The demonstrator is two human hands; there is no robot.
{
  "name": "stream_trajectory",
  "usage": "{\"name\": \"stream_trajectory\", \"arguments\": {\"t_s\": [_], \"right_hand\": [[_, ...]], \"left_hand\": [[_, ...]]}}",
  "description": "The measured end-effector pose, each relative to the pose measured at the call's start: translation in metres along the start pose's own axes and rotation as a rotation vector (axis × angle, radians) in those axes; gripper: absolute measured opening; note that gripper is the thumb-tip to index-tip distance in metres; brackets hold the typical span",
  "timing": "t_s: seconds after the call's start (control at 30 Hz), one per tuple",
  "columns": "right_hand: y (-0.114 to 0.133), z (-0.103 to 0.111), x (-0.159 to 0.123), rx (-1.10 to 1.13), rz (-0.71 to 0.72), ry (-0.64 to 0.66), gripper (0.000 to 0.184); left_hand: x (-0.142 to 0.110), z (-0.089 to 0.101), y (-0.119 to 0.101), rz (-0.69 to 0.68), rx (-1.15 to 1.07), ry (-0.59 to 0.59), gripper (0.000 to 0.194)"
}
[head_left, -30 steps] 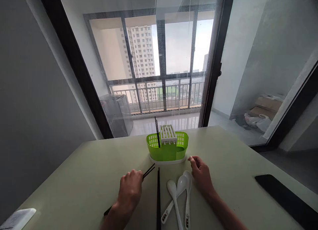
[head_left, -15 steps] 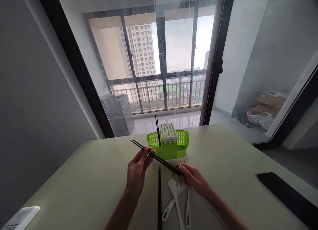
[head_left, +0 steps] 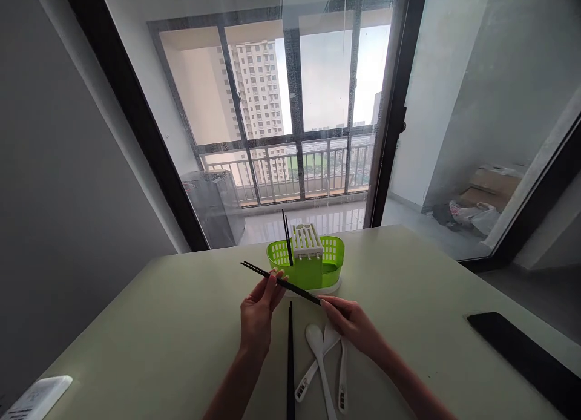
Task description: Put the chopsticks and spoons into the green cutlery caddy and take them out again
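Note:
A pair of black chopsticks [head_left: 297, 290] slants between my hands above the table, thin tips pointing up to the left. My left hand [head_left: 258, 311] pinches them near the middle, while my right hand [head_left: 351, 320] is closed around their thick ends. Just beyond stands a green cutlery holder [head_left: 308, 272] with a white slotted top [head_left: 307, 239]; more black chopsticks [head_left: 287, 238] stand upright in its left compartment. Below my hands, other black chopsticks [head_left: 291, 365] lie lengthwise on the table. To their right are several white spoons [head_left: 321, 359], some crossing each other.
The pale table [head_left: 181, 335] reaches toward a glass sliding door with a dark frame [head_left: 385, 160]. A long black object [head_left: 521, 353] lies at the right, and a white object [head_left: 43, 396] sits at the left edge. Boxes and bags [head_left: 485, 202] are behind the glass.
The chopsticks have tilted closer to level. My left hand has shifted slightly right and down, and my right hand has slid a little along the thick ends, toward the left.

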State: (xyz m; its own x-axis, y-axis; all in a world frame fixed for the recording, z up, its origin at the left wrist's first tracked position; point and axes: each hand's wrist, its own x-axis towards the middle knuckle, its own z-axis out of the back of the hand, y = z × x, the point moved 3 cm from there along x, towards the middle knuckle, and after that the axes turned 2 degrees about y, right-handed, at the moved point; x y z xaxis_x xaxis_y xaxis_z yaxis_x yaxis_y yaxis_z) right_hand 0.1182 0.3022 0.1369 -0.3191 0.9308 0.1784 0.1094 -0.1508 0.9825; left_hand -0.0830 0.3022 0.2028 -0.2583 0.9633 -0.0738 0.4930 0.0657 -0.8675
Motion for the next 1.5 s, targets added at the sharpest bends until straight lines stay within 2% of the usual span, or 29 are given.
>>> {"name": "stream_trajectory", "arguments": {"t_s": [0.3, 0.53, 0.63, 0.77, 0.83, 0.9, 1.03, 1.13, 1.2, 1.27, 1.37, 1.5], "right_hand": [[0.007, 0.001, -0.003, -0.027, 0.018, 0.080, 0.051], [0.009, -0.001, -0.003, -0.040, 0.012, 0.112, 0.055], [0.010, -0.001, -0.003, -0.045, 0.023, 0.129, 0.057], [0.010, -0.003, -0.004, -0.007, 0.008, 0.136, 0.057], [0.011, -0.003, -0.004, 0.050, 0.001, 0.133, 0.059], [0.013, -0.002, -0.004, 0.118, 0.009, 0.109, 0.059], [0.015, 0.003, -0.004, 0.227, 0.022, 0.045, 0.054], [0.013, 0.004, -0.003, 0.260, 0.024, 0.044, 0.049], [0.011, 0.003, -0.003, 0.255, 0.026, 0.057, 0.046], [0.009, 0.001, -0.003, 0.245, 0.024, 0.076, 0.044], [0.008, -0.002, -0.003, 0.234, 0.013, 0.094, 0.045], [0.012, -0.003, -0.003, 0.231, 0.014, 0.095, 0.046]], "left_hand": [[0.000, 0.003, 0.001, 0.038, 0.027, 0.006, 0.023], [-0.002, 0.003, 0.001, 0.065, -0.006, 0.033, 0.033], [-0.003, 0.003, 0.001, 0.054, -0.013, 0.070, 0.039], [-0.003, 0.001, -0.002, 0.012, -0.006, 0.110, 0.037], [0.001, -0.001, -0.014, -0.039, 0.003, 0.095, 0.036], [0.008, -0.002, -0.035, -0.119, -0.001, 0.026, 0.036], [0.030, -0.006, -0.097, -0.402, 0.032, -0.121, 0.033], [0.049, -0.015, -0.134, -0.626, 0.190, -0.150, 0.034], [0.064, -0.025, -0.142, -0.689, 0.356, -0.124, 0.035], [0.082, -0.035, -0.136, -0.678, 0.565, -0.051, 0.036], [0.106, -0.047, -0.110, -0.613, 0.809, 0.068, 0.036], [0.130, -0.052, -0.080, -0.553, 0.917, 0.121, 0.033]]}}
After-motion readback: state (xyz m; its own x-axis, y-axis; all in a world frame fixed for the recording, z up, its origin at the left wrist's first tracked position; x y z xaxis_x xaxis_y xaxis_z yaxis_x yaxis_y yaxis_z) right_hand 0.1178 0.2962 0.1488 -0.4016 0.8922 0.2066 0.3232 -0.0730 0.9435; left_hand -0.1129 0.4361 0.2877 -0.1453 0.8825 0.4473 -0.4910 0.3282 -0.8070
